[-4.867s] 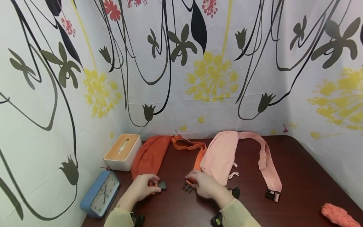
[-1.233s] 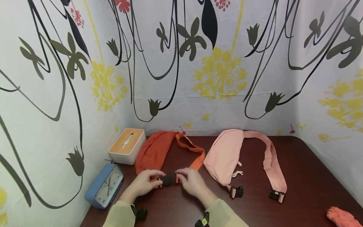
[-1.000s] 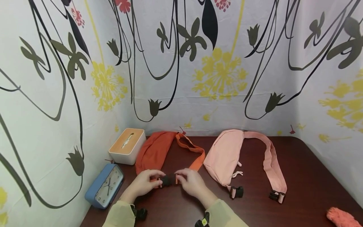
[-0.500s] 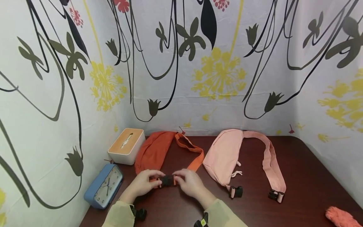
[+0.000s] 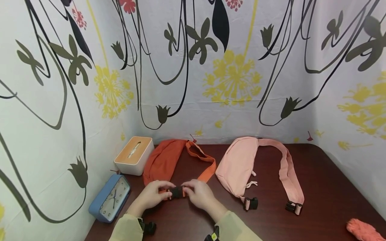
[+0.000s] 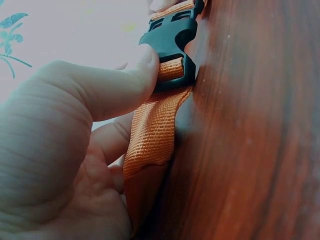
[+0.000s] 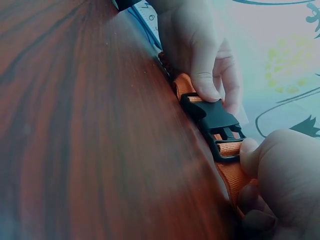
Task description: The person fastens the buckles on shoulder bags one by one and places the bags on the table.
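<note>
Hands [image 5: 150, 195] [image 5: 200, 194] pinching buckle [image 5: 177, 192], pink bag [image 5: 236, 164] head-view only

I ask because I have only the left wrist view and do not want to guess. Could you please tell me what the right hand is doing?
Observer: In the right wrist view, the right hand holds one end of the black buckle, where the orange strap passes through.

Operator: Thank you. To which bag does this strap belong?

Observer: The head view shows it looping from the far end of the orange-red bag.

Operator: Is there also another bag?

Observer: Yes, a pink bag lies to the right, its left buckle half apart from the right buckle half.
</note>
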A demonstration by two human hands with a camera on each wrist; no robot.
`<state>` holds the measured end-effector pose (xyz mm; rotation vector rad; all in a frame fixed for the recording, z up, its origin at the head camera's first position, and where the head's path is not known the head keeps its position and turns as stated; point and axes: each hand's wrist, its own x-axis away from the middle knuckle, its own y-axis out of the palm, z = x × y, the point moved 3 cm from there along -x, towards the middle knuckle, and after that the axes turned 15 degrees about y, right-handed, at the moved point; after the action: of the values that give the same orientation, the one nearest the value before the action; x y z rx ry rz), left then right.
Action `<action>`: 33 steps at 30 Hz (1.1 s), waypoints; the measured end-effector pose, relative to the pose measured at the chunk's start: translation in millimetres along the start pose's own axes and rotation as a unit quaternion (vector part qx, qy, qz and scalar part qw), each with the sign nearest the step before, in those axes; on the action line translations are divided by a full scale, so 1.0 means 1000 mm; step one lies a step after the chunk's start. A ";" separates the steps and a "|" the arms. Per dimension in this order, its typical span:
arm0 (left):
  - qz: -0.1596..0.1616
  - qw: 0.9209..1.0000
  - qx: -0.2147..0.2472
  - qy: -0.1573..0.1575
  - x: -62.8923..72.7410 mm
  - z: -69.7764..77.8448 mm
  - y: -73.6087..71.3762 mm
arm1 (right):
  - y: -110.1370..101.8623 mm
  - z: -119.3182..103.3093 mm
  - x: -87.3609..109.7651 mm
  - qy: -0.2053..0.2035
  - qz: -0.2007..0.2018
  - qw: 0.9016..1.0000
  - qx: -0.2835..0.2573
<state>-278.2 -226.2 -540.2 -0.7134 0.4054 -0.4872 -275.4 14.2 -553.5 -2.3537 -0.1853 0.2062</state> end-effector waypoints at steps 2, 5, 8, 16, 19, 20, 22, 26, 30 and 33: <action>0.002 1.000 -0.001 -0.001 0.000 0.000 0.000 | 0.001 -0.001 0.000 0.000 0.002 1.000 0.002; 0.000 1.000 0.002 0.003 0.000 0.000 0.001 | 0.003 -0.002 0.000 0.005 0.005 1.000 0.005; 0.002 1.000 0.007 0.005 -0.001 0.001 0.002 | 0.003 -0.003 0.000 0.010 0.008 1.000 0.008; 0.008 1.000 0.024 0.003 -0.002 0.005 0.000 | 0.004 -0.006 -0.001 0.011 0.010 1.000 0.001; 0.011 0.999 0.031 -0.003 0.000 0.004 0.001 | 0.006 -0.008 0.000 0.010 0.008 1.000 0.001; 0.011 0.999 0.034 -0.005 0.000 0.004 0.001 | 0.006 -0.009 0.000 0.010 0.007 1.000 0.002; 0.012 0.999 0.039 -0.008 0.000 0.003 0.002 | 0.007 -0.010 0.000 0.013 0.005 1.000 0.005; 0.013 0.999 0.050 -0.010 0.000 0.004 0.003 | 0.010 -0.010 -0.001 0.020 0.001 1.000 0.003; 0.016 0.998 0.055 -0.010 -0.001 0.004 0.003 | 0.011 -0.008 -0.002 0.023 0.003 1.000 -0.003; 0.018 0.998 0.057 -0.011 -0.001 0.004 0.002 | 0.012 -0.007 -0.002 0.026 0.003 1.000 -0.006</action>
<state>-276.4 -221.6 -538.6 -0.6000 0.3665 -0.4650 -275.3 0.2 -556.5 -2.3682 -0.1552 0.1468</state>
